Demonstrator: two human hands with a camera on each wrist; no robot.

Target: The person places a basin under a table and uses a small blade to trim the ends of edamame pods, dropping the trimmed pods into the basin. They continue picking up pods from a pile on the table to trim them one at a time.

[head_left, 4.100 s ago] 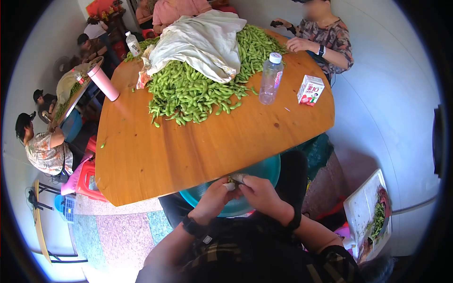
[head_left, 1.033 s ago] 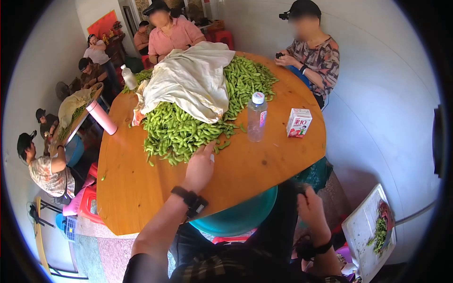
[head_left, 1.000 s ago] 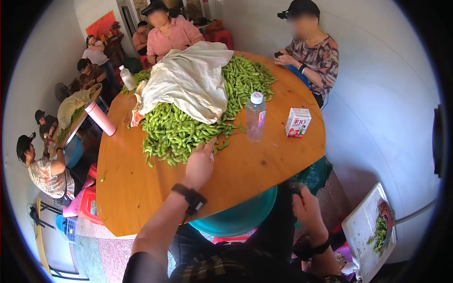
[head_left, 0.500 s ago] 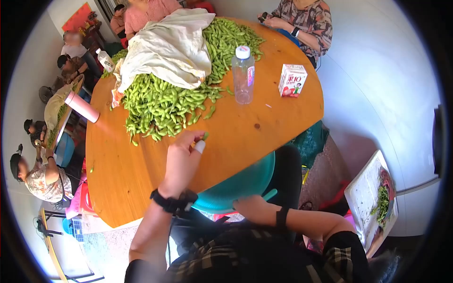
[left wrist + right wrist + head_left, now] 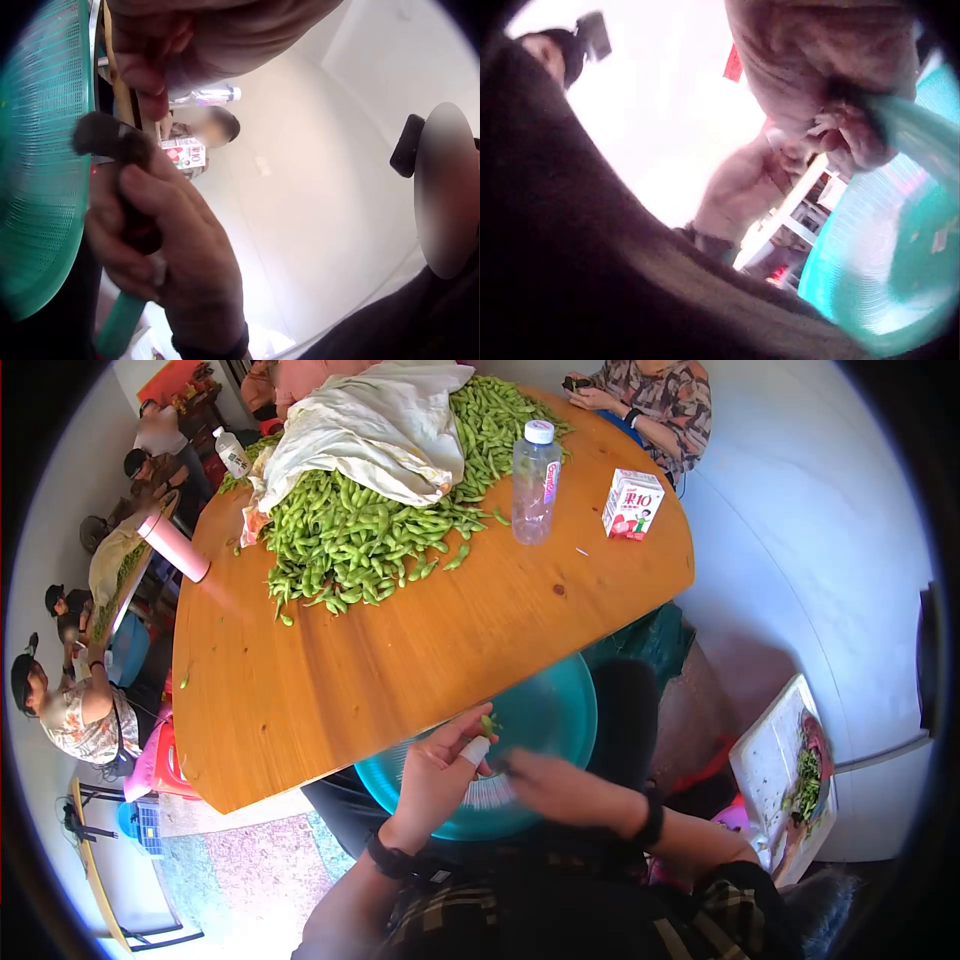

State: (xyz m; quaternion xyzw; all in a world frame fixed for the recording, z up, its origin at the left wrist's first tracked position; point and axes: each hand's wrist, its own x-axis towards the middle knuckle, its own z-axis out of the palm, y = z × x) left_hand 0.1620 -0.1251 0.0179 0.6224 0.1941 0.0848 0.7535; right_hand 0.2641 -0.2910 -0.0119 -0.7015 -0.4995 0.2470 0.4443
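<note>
Over the teal basin [image 5: 580, 735], my left hand [image 5: 425, 785] pinches a green soybean pod [image 5: 488, 726] between thumb and fingers. White tape [image 5: 476, 750] wraps the thumb. Close on its right, my blurred right hand [image 5: 570, 792] grips a tool whose green handle [image 5: 124, 322] sticks out below the fist in the left wrist view. A dark blunt piece [image 5: 105, 139] shows at that hand's front; I cannot tell whether it is part of the tool. In the right wrist view the same green handle [image 5: 922, 135] is large and blurred.
A heap of soybean pods [image 5: 350, 540], partly under a pale cloth [image 5: 370, 435], lies on the wooden table [image 5: 400, 670]. A clear bottle [image 5: 537, 490], a drink carton [image 5: 633, 505] and a pink flask [image 5: 175, 547] stand on it. A white tray [image 5: 770, 760] is at right; people sit around.
My left hand has gone from the pods on the table back to the basin, bringing one pod. My right hand has come from the right side to meet it over the basin.
</note>
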